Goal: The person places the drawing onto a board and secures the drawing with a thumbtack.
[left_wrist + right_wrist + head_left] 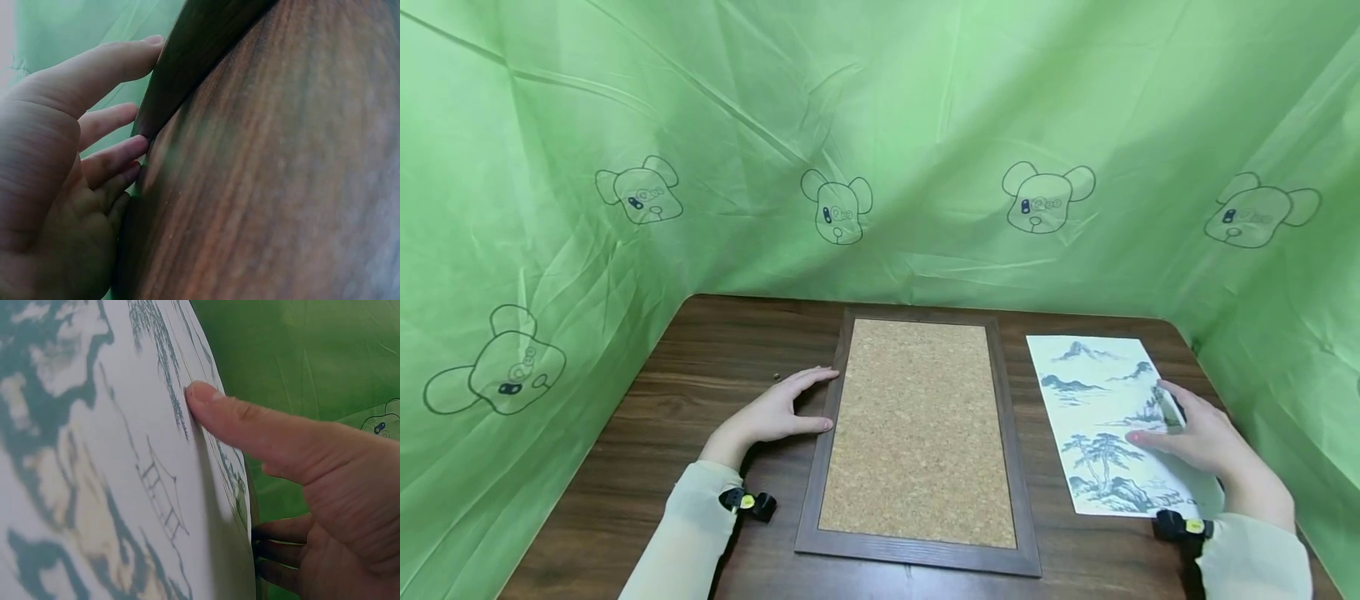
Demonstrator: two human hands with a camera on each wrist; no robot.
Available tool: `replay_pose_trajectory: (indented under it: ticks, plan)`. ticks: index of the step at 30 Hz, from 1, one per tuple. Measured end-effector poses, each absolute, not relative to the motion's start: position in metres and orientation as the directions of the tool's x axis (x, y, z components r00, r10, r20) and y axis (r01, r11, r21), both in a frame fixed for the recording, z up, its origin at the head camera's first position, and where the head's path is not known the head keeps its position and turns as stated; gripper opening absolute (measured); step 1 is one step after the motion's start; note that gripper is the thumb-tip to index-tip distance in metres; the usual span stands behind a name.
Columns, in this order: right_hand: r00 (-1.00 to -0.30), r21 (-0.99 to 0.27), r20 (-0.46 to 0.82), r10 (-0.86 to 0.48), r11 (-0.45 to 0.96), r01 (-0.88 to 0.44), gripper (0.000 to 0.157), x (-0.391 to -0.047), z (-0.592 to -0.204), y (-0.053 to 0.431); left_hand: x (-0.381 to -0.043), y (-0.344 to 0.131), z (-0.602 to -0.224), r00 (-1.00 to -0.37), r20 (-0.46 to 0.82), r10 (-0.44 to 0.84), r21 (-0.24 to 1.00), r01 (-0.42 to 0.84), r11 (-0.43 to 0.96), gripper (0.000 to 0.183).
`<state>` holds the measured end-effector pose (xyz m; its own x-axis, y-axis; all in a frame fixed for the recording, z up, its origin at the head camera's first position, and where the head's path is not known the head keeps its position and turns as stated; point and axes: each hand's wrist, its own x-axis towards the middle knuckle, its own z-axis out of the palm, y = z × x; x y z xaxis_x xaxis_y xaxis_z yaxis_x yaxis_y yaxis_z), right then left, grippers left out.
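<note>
A cork board in a dark wooden frame [917, 433] lies on the brown wooden table. My left hand [775, 414] rests beside its left edge; the thumb and fingertips touch the frame's side, fingers extended and spread. In the left wrist view, the thumb and fingertips [139, 145] meet that dark frame side [175, 69]. To the right of the board lies a white sheet printed with a blue-grey landscape [1090, 392]. My right hand [1210, 437] holds the sheet's right edge, the thumb on its printed face [94, 456] and the fingers [281, 556] at the edge, partly hidden.
Green cloth [910, 150] with printed bear heads hangs behind the table and down both sides. A tiny dark speck [777, 377] lies on the table [700, 367] near my left hand. A gap of bare tabletop separates the board from the sheet.
</note>
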<state>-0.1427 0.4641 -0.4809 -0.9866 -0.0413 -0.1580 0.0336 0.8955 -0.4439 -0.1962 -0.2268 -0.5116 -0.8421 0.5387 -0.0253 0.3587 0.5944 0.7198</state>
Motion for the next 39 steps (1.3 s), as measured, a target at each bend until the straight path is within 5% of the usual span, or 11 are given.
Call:
replay_pose_trajectory:
  ticks: [20, 30, 39]
  plan:
    - [-0.994, -0.45, -0.098, 0.041, 0.889, 0.081, 0.127, -0.14, -0.485, 0.468, -0.196, -0.227, -0.509, -0.846, -0.03, 0.533, 0.724, 0.349, 0.595, 0.089]
    - [-0.994, -0.411, -0.096, 0.054, 0.907, 0.089, 0.074, -0.138, -0.471, 0.468, -0.196, -0.225, -0.51, -0.841, -0.014, 0.541, 0.716, 0.369, 0.592, 0.089]
    - [-0.997, -0.492, -0.035, 0.065, 0.867, 0.074, 0.061, -0.138, -0.46, 0.458, -0.197, -0.225, -0.507, -0.84, -0.014, 0.542, 0.724, 0.365, 0.585, 0.088]
